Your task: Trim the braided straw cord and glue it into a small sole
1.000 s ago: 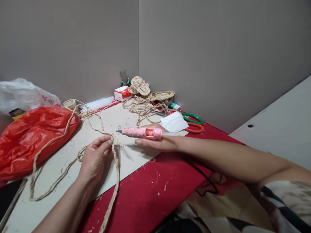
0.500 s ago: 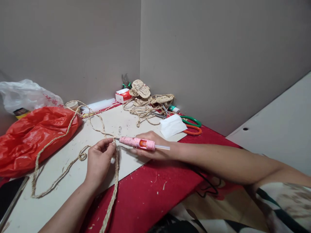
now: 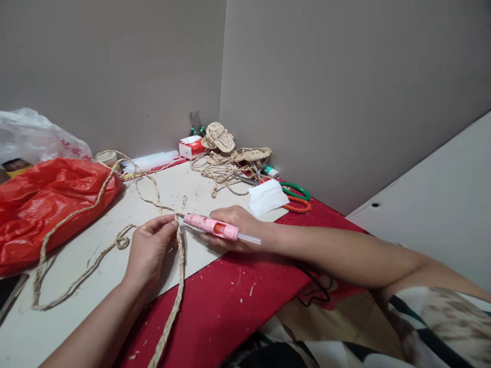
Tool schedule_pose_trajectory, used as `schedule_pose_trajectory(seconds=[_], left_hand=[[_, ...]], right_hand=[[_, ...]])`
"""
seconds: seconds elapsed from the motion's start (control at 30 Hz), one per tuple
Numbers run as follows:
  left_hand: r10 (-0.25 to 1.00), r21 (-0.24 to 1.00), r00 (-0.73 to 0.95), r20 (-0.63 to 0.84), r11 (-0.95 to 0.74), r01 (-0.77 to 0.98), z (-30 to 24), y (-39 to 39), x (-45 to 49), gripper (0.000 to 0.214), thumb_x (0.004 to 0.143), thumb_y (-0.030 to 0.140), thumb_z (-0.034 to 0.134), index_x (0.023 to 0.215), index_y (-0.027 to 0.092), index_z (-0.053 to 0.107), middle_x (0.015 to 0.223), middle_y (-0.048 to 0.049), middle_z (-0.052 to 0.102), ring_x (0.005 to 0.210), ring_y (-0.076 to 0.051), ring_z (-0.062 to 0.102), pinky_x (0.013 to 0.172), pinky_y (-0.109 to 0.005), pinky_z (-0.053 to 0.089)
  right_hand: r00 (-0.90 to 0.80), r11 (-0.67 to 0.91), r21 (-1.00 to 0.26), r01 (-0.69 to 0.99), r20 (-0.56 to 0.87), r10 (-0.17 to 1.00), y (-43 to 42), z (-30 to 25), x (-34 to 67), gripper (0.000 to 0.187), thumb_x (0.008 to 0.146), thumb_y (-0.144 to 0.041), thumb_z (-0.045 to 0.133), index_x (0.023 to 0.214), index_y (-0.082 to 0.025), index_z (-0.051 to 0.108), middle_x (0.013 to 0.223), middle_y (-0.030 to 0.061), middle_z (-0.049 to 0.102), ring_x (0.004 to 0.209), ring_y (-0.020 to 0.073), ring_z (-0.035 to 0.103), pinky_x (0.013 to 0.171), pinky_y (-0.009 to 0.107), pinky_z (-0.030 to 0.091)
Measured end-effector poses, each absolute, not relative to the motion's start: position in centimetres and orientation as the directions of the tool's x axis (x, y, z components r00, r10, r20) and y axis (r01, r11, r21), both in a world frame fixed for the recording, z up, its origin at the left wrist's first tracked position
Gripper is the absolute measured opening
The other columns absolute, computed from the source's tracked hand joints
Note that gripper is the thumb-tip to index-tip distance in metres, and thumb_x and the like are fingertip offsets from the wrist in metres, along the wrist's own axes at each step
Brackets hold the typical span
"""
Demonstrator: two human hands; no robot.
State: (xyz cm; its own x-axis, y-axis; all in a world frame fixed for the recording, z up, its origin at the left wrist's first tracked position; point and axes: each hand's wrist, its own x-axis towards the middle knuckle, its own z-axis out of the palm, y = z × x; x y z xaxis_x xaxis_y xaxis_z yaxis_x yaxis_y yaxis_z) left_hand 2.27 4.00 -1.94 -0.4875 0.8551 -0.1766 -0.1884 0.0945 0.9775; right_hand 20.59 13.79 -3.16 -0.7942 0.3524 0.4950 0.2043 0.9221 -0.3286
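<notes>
L hand [image 3: 148, 243]: fingers pinching braided straw cord [image 3: 178, 278], which runs over white board [image 3: 172, 184] & red worktop [image 3: 222, 301]. R hand [image 3: 238, 217]: fingers wrapped round pink hot-glue gun [image 3: 205, 225], w/ nozzle [image 3: 181, 216] just beside cord.

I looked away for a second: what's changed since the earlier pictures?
The right hand moved the pink glue gun left and down, bringing its nozzle to the braided cord pinched by the left hand. Nothing was let go; both grips and the red plastic bag stayed as they were.
</notes>
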Motion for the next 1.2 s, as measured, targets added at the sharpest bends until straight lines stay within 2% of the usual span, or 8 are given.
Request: schedule_pose_trajectory(seconds=[0.23,0.47,0.83,1.2], left_hand=[[0.862,0.975,-0.478,-0.170,0.078,-0.208,-1.86,3.92,2.43,0.029,0.061,0.025,0.080,0.084,0.012,0.070,0.066,-0.0010,0.063,0.054,-0.007,0.053,0.055,-0.019,0.043],[0.863,0.971,-0.474,-0.175,0.071,-0.229,-1.69,3.81,2.68,0.027,0.062,0.023,0.080,0.083,0.012,0.068,0.066,-0.0009,0.063,0.054,-0.008,0.053,0.055,-0.019,0.044],[0.881,0.969,-0.441,-0.173,0.071,-0.237,-1.97,3.94,2.58,0.024,0.063,0.022,0.079,0.081,0.011,0.067,0.067,-0.0005,0.062,0.053,-0.007,0.054,0.055,-0.018,0.045],[0.890,0.965,-0.424,-0.170,0.064,-0.253,-2.03,3.90,2.66,0.023,0.064,0.022,0.079,0.081,0.012,0.067,0.067,-0.0004,0.062,0.053,-0.008,0.055,0.056,-0.019,0.045]], right_hand=[[-0.807,0.924,-0.289,0.252,0.464,0.365,13.75,-3.30,20.72,0.035,0.086,-0.045,0.048,0.066,-0.016,0.047,0.057,-0.0022,0.045,0.049,0.0062,0.034,0.049,0.022,0.023],[-0.857,0.934,-0.189,0.304,0.374,0.355,14.14,-3.64,21.02,0.029,0.083,-0.042,0.051,0.071,-0.016,0.049,0.063,-0.0006,0.050,0.053,0.0083,0.036,0.051,0.024,0.022],[-0.860,0.933,-0.158,0.324,0.361,0.360,14.09,-3.48,21.10,0.029,0.084,-0.041,0.049,0.069,-0.017,0.046,0.062,-0.0005,0.049,0.052,0.0083,0.035,0.050,0.024,0.019],[-0.871,0.923,-0.165,0.347,0.307,0.383,13.94,-3.05,21.10,0.027,0.082,-0.039,0.046,0.069,-0.016,0.051,0.062,0.0011,0.054,0.051,0.0088,0.035,0.050,0.025,0.018]])
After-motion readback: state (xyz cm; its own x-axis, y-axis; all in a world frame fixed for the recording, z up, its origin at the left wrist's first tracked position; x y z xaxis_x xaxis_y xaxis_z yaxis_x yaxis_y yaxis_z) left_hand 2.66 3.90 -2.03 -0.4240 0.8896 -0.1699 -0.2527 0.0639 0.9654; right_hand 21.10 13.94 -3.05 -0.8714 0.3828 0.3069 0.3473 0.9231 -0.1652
